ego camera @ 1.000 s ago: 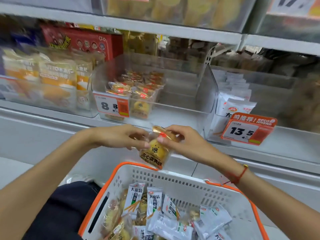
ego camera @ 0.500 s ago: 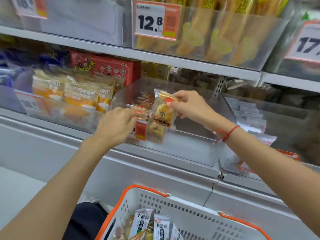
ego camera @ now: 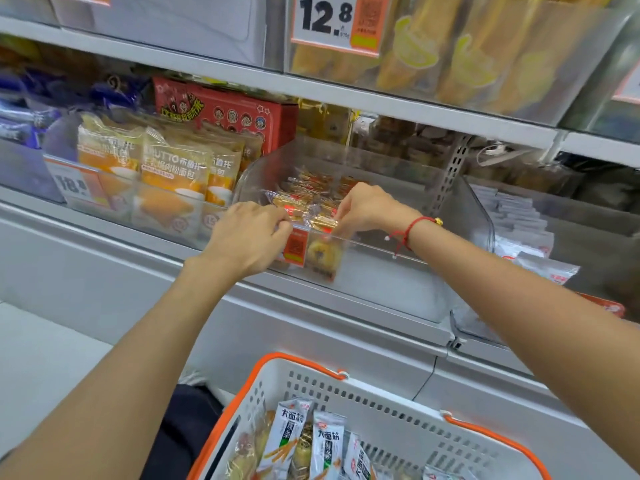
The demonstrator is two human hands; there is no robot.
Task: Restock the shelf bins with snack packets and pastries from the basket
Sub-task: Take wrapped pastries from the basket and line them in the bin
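A wrapped yellow pastry packet (ego camera: 323,252) stands upright at the front of the clear shelf bin (ego camera: 460,209), behind its front wall. My right hand (ego camera: 363,207) pinches the top edge of that packet from the right. From the left, my left hand (ego camera: 249,235) pinches the packet tops at the bin's front rim. More of the same pastries (ego camera: 304,188) lie behind them in the bin. Below, the white basket with orange rim (ego camera: 388,407) holds white snack packets (ego camera: 291,431) and pastries.
The bin to the left holds orange bread bags (ego camera: 173,168), with a red box (ego camera: 225,112) behind. To the right, another bin holds white packets (ego camera: 516,220). An upper shelf carries bins of yellow packs behind a 12.8 price tag (ego camera: 329,20).
Both hands lifted the pastry packet from above the basket up to the shelf and lowered it into the front of the clear bin. The view tilted up, showing less of the basket.
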